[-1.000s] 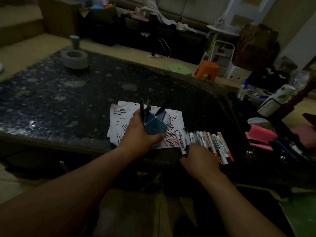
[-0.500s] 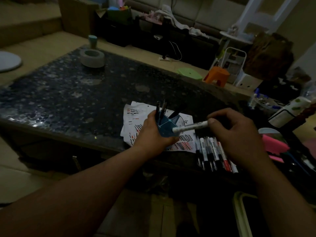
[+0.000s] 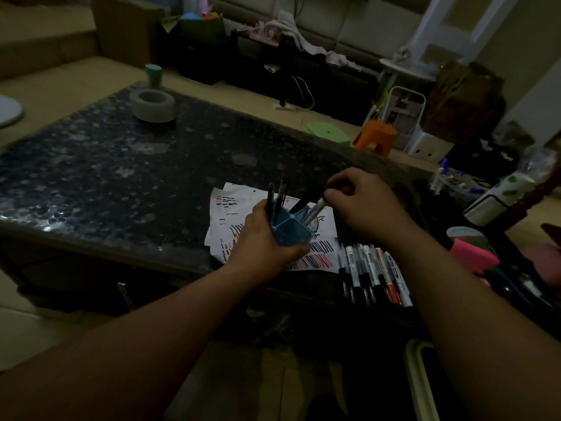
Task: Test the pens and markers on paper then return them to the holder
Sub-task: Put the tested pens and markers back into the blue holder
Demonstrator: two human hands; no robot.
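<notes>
A blue divided pen holder point(image 3: 292, 233) stands on scribbled white paper point(image 3: 230, 208) near the table's front edge. My left hand point(image 3: 261, 241) grips the holder from the left. Several dark pens stick up from its compartments. My right hand point(image 3: 361, 205) pinches the top of a white marker point(image 3: 315, 211), whose lower end is inside the holder's right compartment. A row of several markers point(image 3: 373, 273) with black and red caps lies on the table just right of the paper.
The dark speckled table point(image 3: 121, 165) carries a grey tape roll point(image 3: 154, 105) at the far left. Pink items point(image 3: 472, 256) and clutter lie at the right. An orange stool point(image 3: 375, 138) and a green lid point(image 3: 328, 133) sit on the floor beyond.
My right hand picked a white marker from the row, carried it left and up, and lowered its end into the holder. My left hand has kept its hold on the holder.
</notes>
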